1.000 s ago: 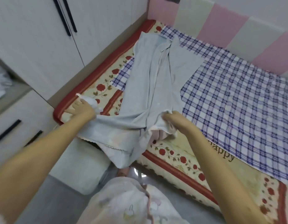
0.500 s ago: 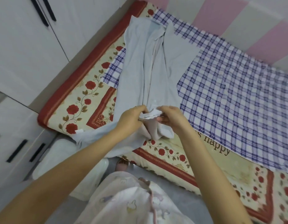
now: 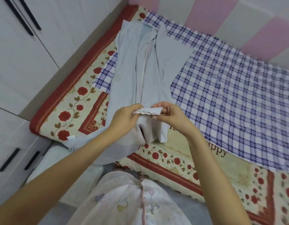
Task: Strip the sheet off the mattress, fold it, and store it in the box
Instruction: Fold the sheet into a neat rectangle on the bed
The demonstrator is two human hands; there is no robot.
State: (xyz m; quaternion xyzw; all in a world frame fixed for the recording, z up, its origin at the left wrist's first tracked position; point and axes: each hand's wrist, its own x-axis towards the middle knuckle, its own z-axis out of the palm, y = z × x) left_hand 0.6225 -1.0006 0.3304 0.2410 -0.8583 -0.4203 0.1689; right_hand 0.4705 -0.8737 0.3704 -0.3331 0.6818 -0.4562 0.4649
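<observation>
Thumb and fingers of the left hand (image 3: 124, 117) pinch one end of a scalloped hem on the pale grey sheet (image 3: 150, 75), and the right hand (image 3: 171, 116), just beside it, pinches the other end. Beyond both hands the sheet stretches away in a bunched strip over the rose-patterned mattress (image 3: 70, 111) and a checked cloth (image 3: 229, 95). Under the left wrist its loose end hangs off the mattress edge.

Free room to the right: checked cloth (image 3: 229, 95) lies flat on the mattress (image 3: 173, 161). Left side is blocked by wardrobe doors (image 3: 35, 54) and drawers (image 3: 14, 143) close beside the bed. A padded wall (image 3: 221, 21) closes off the far side. The grey sheet (image 3: 140, 70) drapes off the near corner over part of the white box (image 3: 41, 161) on the floor.
</observation>
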